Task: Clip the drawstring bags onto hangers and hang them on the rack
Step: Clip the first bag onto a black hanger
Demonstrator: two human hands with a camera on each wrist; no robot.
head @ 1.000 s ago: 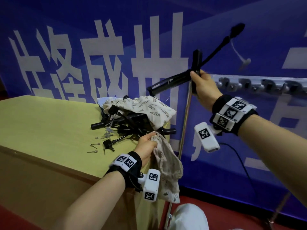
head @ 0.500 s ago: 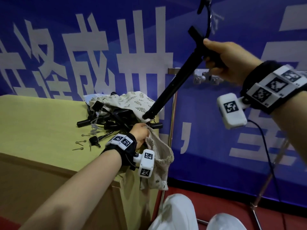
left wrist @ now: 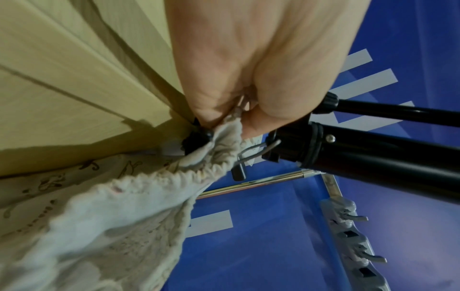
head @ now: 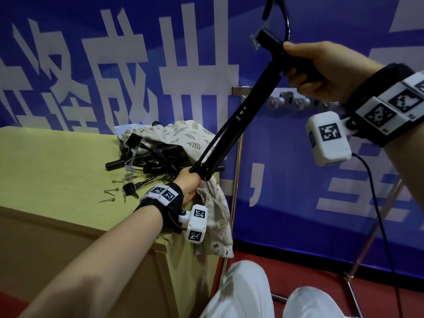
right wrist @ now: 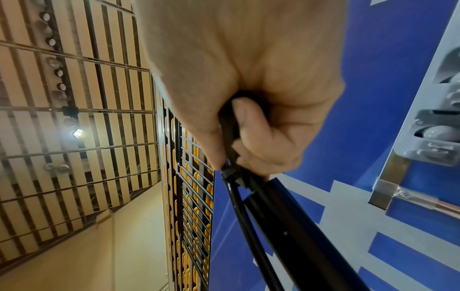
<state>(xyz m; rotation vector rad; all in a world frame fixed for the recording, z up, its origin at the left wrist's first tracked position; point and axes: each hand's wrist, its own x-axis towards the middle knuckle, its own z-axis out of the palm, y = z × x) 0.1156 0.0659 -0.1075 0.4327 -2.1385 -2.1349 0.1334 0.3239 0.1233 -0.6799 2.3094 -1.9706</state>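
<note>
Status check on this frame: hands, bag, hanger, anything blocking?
Left hand pinches drawstring bag at its gathered top. Right hand grips black hanger, lower clip end at the bag. Not yet clipped. Nothing blocking.

The long black plastic hanger [head: 231, 134] looks smooth and faintly glossy, its wire clip [left wrist: 259, 150] bare grey metal. The pale leaf-printed cloth drawstring bag [left wrist: 139, 196] is matt, coarse-woven and gathered at its mouth. The yellow-green wood-grain table [head: 46, 161] is smooth and matt; the chrome rack pole [left wrist: 251, 183] shines.
</note>
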